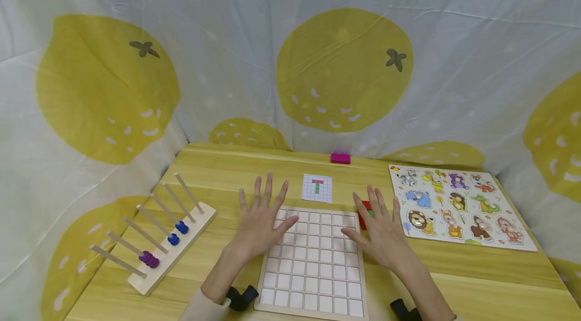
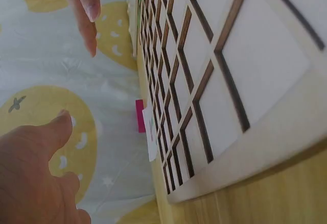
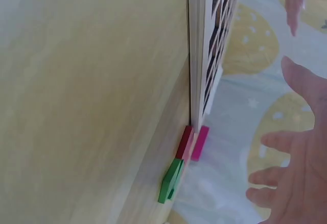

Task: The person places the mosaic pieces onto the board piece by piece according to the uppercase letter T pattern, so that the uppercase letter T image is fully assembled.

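Observation:
A wooden grid board (image 1: 311, 273) with white square cells lies flat on the table. My left hand (image 1: 256, 228) hovers over its left edge, fingers spread and holding nothing. Off the board's right edge, my right hand (image 1: 383, 235) is likewise raised with spread fingers and an empty palm. Partly hidden beneath it are a red piece (image 1: 362, 223) and a green piece (image 3: 171, 181), lying beside the board. Just behind the board is a small white card (image 1: 310, 195) printed with a grid and a red-and-green T shape.
A peg rack (image 1: 163, 271) with purple and blue rings stands at the left. An animal puzzle board (image 1: 440, 204) lies at the right. Near the table's back edge sits a magenta block (image 1: 340, 158). A lemon-print curtain (image 1: 227, 59) hangs behind the table.

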`<state>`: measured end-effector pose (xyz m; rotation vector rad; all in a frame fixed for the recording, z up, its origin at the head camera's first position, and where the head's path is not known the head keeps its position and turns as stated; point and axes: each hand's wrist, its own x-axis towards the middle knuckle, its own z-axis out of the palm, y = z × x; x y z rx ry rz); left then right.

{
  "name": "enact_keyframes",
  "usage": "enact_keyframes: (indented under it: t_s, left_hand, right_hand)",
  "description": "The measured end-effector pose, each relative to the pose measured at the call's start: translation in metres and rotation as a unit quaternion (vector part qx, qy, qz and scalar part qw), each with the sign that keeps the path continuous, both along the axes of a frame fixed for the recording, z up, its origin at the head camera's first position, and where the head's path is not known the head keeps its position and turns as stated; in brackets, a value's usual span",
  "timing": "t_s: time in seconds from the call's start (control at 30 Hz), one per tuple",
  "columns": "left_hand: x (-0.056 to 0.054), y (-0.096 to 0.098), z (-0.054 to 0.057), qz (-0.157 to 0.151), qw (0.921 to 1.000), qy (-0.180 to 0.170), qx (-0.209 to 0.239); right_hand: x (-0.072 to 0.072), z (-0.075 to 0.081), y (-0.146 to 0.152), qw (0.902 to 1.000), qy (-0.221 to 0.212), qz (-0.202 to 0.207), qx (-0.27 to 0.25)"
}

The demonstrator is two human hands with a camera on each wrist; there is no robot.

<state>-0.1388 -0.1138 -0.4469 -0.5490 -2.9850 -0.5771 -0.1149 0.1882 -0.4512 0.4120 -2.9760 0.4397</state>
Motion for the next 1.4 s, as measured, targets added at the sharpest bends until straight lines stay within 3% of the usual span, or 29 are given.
enact_keyframes:
  t_s: [0.2,0.4,0.57,0.83,1.4]
  left_hand:
    - [-0.002,-0.018,-0.001,-0.036,0.9944,-0.096,0.026]
    - [-0.005,-0.038,-0.004,-0.084,0.9762,-0.190,0.062]
    - [-0.006,-0.047,-0.009,-0.114,0.9632,-0.233,0.070]
    - [-0.005,-0.050,-0.010,-0.131,0.9575,-0.252,0.047]
    - [-0.002,-0.049,-0.012,-0.135,0.9569,-0.255,0.026]
  right_hand:
    - [-0.002,0.003,0.006,0.9999,-0.012,-0.002,-0.010]
    - [-0.003,0.009,0.015,0.9992,-0.029,-0.009,-0.024]
    - [-0.005,0.015,0.025,0.9964,-0.056,-0.002,-0.064]
    - [-0.013,0.015,0.048,0.9926,-0.049,0.017,-0.110]
    - [-0.031,-0.006,0.059,0.9728,-0.117,0.001,-0.200]
